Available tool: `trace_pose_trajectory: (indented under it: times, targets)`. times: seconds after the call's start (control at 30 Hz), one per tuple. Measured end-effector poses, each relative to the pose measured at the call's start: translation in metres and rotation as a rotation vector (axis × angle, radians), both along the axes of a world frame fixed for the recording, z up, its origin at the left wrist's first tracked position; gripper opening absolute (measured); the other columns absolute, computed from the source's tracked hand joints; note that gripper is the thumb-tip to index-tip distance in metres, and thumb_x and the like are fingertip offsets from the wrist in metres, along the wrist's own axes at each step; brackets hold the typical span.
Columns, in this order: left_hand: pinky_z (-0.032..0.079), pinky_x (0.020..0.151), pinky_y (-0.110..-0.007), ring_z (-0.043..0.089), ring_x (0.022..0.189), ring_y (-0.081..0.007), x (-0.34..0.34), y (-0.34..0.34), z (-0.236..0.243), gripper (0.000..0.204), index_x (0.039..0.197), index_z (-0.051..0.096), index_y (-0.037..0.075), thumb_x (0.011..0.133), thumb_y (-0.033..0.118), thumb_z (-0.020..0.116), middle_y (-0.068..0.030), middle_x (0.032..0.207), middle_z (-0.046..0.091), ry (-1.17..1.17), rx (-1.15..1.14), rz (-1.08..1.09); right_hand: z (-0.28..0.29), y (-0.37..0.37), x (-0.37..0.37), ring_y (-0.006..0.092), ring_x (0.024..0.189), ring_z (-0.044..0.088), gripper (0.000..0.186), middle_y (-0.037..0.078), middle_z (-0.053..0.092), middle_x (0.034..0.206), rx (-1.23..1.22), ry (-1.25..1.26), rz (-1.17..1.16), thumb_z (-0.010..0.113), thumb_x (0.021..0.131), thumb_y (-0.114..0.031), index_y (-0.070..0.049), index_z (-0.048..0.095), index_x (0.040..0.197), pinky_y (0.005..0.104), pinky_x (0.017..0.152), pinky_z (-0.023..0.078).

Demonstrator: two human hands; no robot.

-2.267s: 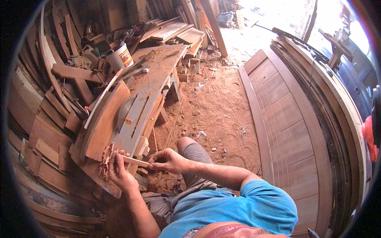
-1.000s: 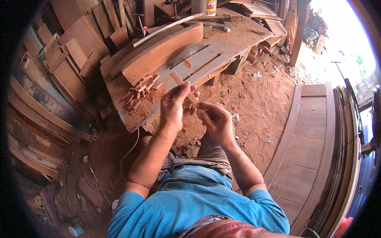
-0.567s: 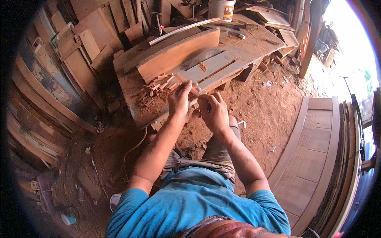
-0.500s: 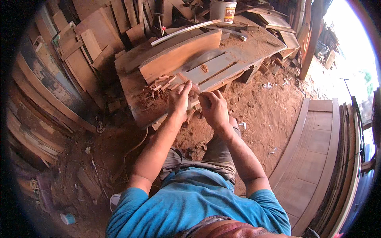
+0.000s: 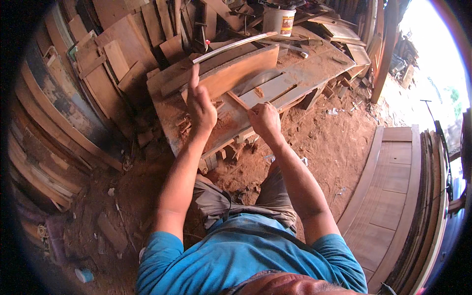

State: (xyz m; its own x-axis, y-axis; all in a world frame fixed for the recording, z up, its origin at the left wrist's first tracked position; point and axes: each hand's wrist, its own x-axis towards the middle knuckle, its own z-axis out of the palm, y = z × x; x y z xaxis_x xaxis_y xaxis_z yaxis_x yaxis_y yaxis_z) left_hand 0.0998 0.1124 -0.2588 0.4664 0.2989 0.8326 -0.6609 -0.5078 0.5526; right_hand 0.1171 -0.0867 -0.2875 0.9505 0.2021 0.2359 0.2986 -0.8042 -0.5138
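A thin wooden strip (image 5: 238, 101) lies slanted over the grey table saw (image 5: 305, 78), its lower end in my right hand (image 5: 263, 118), which is closed on it near the table's near edge. My left hand (image 5: 201, 103) is raised at the left with its fingers stretched out, in front of an upright board fence (image 5: 246, 64), and holds nothing. A round saw blade (image 5: 260, 78) shows beside the fence. Small wood offcuts (image 5: 184, 125) and sawdust lie on the left part of the table, partly behind my left hand.
Leaning boards and planks (image 5: 113, 64) crowd the left wall. A white bucket (image 5: 273, 22) stands behind the saw, near stacked boards (image 5: 339, 32). A panelled wooden door (image 5: 381, 196) lies along the right beside more boards. Sawdust and scraps cover the dirt floor (image 5: 334, 152).
My left hand has let go of the strip and moved up and left, its fingers straightened. My right hand keeps the strip, now angled over the saw table. The view has swung toward the saw.
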Motion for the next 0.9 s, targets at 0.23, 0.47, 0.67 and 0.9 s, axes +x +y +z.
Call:
trace_pose_trajectory:
  times: [0.23, 0.47, 0.67, 0.9]
  targets:
    - [0.026, 0.121, -0.046, 0.031, 0.148, -0.0402, 0.035, 0.000, -0.006, 0.068, 0.154, 0.027, -0.005, 0.108, 0.046, 0.028, -0.0266, 0.158, 0.031, 0.030, 0.361, -0.045, -0.018, 0.000, 0.003, 0.0417, 0.090, 0.067, 0.019, 0.021, 0.068, 0.096, 0.085, -0.122, -0.044, 0.064, 0.085, -0.021, -0.004, 0.073, 0.083, 0.0505, 0.077, 0.055]
    - [0.027, 0.121, -0.047, 0.032, 0.147, -0.0408, 0.042, 0.002, -0.027, 0.068, 0.154, 0.027, -0.005, 0.108, 0.045, 0.029, -0.0260, 0.158, 0.031, 0.033, 0.321, -0.050, -0.003, 0.013, 0.000, 0.0379, 0.090, 0.070, 0.022, 0.024, 0.069, 0.092, -0.035, -0.079, -0.095, 0.062, 0.084, -0.017, 0.001, 0.073, 0.081, 0.0475, 0.078, 0.057]
    - [0.028, 0.121, -0.047, 0.033, 0.146, -0.0409, 0.039, 0.002, -0.027, 0.070, 0.153, 0.029, -0.005, 0.107, 0.048, 0.028, -0.0266, 0.157, 0.033, 0.060, 0.304, -0.053, 0.007, 0.016, 0.005, 0.0378, 0.091, 0.070, 0.017, 0.020, 0.072, 0.087, -0.338, -0.203, -0.083, 0.065, 0.080, -0.017, -0.002, 0.074, 0.079, 0.0469, 0.075, 0.057]
    - [0.029, 0.120, -0.048, 0.036, 0.144, -0.0419, 0.040, 0.005, -0.027, 0.070, 0.152, 0.031, -0.007, 0.107, 0.048, 0.029, -0.0273, 0.155, 0.037, 0.054, 0.291, -0.051, 0.009, 0.016, 0.019, 0.0410, 0.091, 0.069, 0.028, 0.024, 0.071, 0.087, -0.180, -0.111, -0.030, 0.072, 0.081, -0.027, 0.001, 0.074, 0.083, 0.0484, 0.081, 0.055]
